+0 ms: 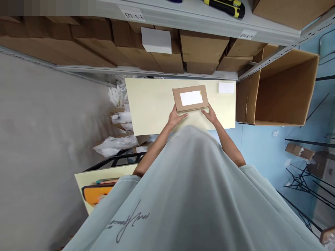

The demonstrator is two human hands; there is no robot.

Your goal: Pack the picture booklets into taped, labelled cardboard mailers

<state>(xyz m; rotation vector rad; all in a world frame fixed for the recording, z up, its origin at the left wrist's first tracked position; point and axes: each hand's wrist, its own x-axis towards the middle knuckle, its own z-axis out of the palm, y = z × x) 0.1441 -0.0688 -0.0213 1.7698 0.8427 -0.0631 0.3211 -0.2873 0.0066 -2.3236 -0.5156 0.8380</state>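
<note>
A flat brown cardboard box (179,99) with a white label (191,98) on its upper face is at the middle of the pale yellow tabletop (151,104). My left hand (177,116) grips its near left corner, thumb along the front edge. At the near right corner, my right hand (209,114) holds the box the same way. The fingers of both hands are partly hidden by the box. Whether it rests on the table or is lifted slightly, I cannot tell. To its right on the tabletop lies a white rectangle of paper or card (226,87).
Shelving (183,14) with many cardboard cartons (204,47) runs behind the table. A large open carton (285,90) stands at the right. Plastic bags (115,144) crowd the left side by a grey wall. An orange case (96,194) lies on another surface at lower left.
</note>
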